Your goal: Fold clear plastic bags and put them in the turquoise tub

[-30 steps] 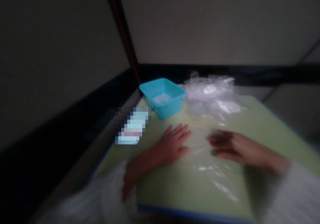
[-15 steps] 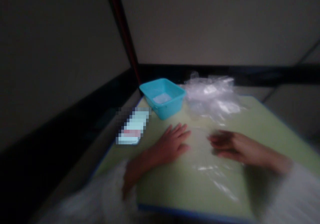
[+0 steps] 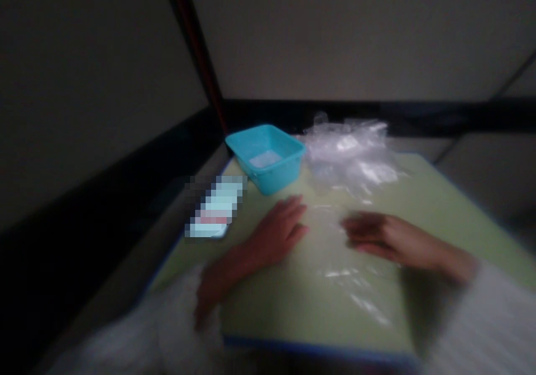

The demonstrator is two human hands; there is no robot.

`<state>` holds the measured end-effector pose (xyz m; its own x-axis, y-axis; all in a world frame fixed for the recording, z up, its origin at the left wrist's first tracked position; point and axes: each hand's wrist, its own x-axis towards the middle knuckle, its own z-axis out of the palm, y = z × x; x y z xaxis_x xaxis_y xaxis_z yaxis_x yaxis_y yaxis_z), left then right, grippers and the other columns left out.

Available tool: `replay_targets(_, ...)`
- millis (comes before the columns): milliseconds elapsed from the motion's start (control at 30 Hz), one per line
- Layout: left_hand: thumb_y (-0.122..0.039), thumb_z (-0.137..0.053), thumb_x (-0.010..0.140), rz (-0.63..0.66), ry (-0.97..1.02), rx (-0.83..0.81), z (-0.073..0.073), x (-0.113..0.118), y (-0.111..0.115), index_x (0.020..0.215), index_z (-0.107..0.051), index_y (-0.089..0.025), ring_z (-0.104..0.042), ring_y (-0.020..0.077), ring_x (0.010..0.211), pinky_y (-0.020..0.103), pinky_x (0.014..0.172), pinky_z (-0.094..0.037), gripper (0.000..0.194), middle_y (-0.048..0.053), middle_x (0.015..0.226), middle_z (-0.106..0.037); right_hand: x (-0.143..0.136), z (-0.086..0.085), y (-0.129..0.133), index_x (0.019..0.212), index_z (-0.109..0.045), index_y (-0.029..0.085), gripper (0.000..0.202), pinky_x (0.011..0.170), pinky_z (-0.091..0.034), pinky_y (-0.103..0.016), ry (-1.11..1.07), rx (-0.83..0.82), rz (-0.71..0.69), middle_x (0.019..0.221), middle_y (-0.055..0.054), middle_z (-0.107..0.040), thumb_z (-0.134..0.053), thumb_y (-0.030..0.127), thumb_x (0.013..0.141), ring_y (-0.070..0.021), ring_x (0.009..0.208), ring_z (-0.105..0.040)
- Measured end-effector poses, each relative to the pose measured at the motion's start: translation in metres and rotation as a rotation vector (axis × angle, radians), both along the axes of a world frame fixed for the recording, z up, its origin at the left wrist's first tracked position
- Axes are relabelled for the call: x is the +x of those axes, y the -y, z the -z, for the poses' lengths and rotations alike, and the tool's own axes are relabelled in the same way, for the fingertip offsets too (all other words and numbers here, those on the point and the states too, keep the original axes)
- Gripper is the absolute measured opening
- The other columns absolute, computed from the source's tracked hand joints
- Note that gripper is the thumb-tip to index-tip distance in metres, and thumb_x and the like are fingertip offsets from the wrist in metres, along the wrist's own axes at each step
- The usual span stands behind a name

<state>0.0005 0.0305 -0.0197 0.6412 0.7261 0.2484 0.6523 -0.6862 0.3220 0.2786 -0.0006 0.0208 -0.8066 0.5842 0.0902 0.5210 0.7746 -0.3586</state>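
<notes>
I see the left hand beside clear plastic, fingers extended and empty; I cannot tell whether the right hand, fingers bent, grips it.

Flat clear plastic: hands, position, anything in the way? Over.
Left hand open beside flat plastic; right hand over its right part, grip unclear. Plastic on green tabletop. Crumpled plastic pile, turquoise basket beyond.

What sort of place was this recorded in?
Likely a dimly lit corner of a room, perhaps a work spot: plain walls meet behind a yellow-green table holding a turquoise basket and a heap of clear plastic.
</notes>
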Motion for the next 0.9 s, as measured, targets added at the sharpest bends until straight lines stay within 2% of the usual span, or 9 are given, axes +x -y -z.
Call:
replay_targets(100, -0.024, -0.049, 0.088, 0.02, 0.076, 0.015, -0.003, 0.004, 0.004, 0.12, -0.055, -0.012, -0.039, 0.0229, 0.132, 0.042, 0.11, -0.032, 0.035, 0.014, 0.14, -0.044, -0.005, -0.007, 0.006, 0.1, -0.07, 0.019, 0.021, 0.095, -0.044, -0.037, -0.067, -0.058, 0.01, 0.115, -0.01, -0.064, -0.052, 0.026, 0.092, -0.0215, 0.114, -0.055)
replay_targets(167, -0.021, -0.05, 0.087, 0.032, 0.131, 0.021, -0.004, 0.006, 0.007, 0.113, -0.059, -0.012, -0.045, 0.0225, 0.126, 0.041, 0.107, -0.037, 0.029, 0.013, 0.134, -0.051, -0.009, -0.013, 0.011, 0.092, -0.071, 0.019, 0.014, 0.084, -0.048, -0.032, -0.093, -0.17, -0.004, 0.101, -0.008, -0.067, -0.057, 0.022, 0.088, -0.0181, 0.096, -0.062)
replay_targets(233, -0.019, -0.05, 0.086, 0.043, 0.169, 0.036, -0.004, 0.008, 0.008, 0.108, -0.061, -0.013, -0.05, 0.0223, 0.121, 0.04, 0.104, -0.041, 0.025, 0.012, 0.129, -0.055, -0.013, -0.017, 0.018, 0.083, -0.07, 0.017, 0.007, 0.074, -0.048, -0.028, -0.094, -0.31, -0.053, 0.086, -0.005, -0.067, -0.063, 0.019, 0.083, -0.0149, 0.08, -0.062)
replay_targets(300, -0.018, -0.051, 0.085, 0.051, 0.186, 0.045, -0.004, 0.008, 0.009, 0.106, -0.061, -0.013, -0.052, 0.0225, 0.118, 0.041, 0.103, -0.042, 0.024, 0.012, 0.126, -0.057, -0.016, -0.019, 0.025, 0.077, -0.068, 0.016, 0.001, 0.069, -0.047, -0.025, -0.08, -0.433, -0.125, 0.077, -0.004, -0.066, -0.067, 0.016, 0.078, -0.0136, 0.074, -0.061)
replay_targets(400, -0.017, -0.05, 0.085, 0.07, 0.209, 0.033, -0.004, 0.007, 0.008, 0.104, -0.062, -0.012, -0.054, 0.0228, 0.115, 0.041, 0.101, -0.043, 0.022, 0.013, 0.123, -0.059, -0.018, -0.018, 0.035, 0.072, -0.067, 0.015, 0.005, 0.062, -0.044, -0.023, -0.033, -0.533, -0.205, 0.069, -0.002, -0.065, -0.072, 0.015, 0.071, -0.0126, 0.067, -0.058)
replay_targets(500, -0.015, -0.05, 0.084, 0.154, 0.241, -0.004, -0.007, 0.007, 0.009, 0.101, -0.062, -0.011, -0.055, 0.0217, 0.113, 0.038, 0.099, -0.045, 0.021, 0.014, 0.12, -0.06, -0.02, -0.017, 0.041, 0.066, -0.064, 0.016, 0.01, 0.057, -0.041, -0.021, 0.05, -0.548, -0.189, 0.064, 0.001, -0.061, -0.073, 0.012, 0.065, -0.0111, 0.06, -0.054)
replay_targets(600, -0.015, -0.048, 0.086, 0.296, 0.265, -0.069, -0.012, 0.009, 0.014, 0.099, -0.063, -0.012, -0.056, 0.0201, 0.11, 0.035, 0.096, -0.046, 0.019, 0.012, 0.116, -0.062, -0.024, -0.02, 0.042, 0.063, -0.062, 0.015, 0.015, 0.056, -0.04, -0.021, 0.116, -0.552, -0.152, 0.064, 0.002, -0.059, -0.067, 0.002, 0.061, -0.0103, 0.059, -0.051)
replay_targets(767, -0.018, -0.047, 0.088, 0.501, 0.271, -0.222, -0.018, 0.013, 0.022, 0.098, -0.064, -0.013, -0.06, 0.0192, 0.1, 0.034, 0.092, -0.046, 0.02, 0.011, 0.105, -0.067, -0.028, -0.023, 0.04, 0.064, -0.059, 0.016, 0.02, 0.057, -0.039, -0.021, 0.135, -0.534, -0.199, 0.065, 0.002, -0.057, -0.056, -0.004, 0.06, -0.0101, 0.06, -0.049)
replay_targets(900, -0.02, -0.047, 0.089, 0.557, 0.276, -0.293, -0.02, 0.016, 0.025, 0.098, -0.065, -0.012, -0.061, 0.0189, 0.098, 0.033, 0.091, -0.045, 0.022, 0.011, 0.102, -0.068, -0.025, -0.022, 0.041, 0.065, -0.058, 0.016, 0.022, 0.059, -0.042, -0.021, 0.074, -0.522, -0.22, 0.068, 0.001, -0.06, -0.053, -0.004, 0.058, -0.0109, 0.062, -0.052)
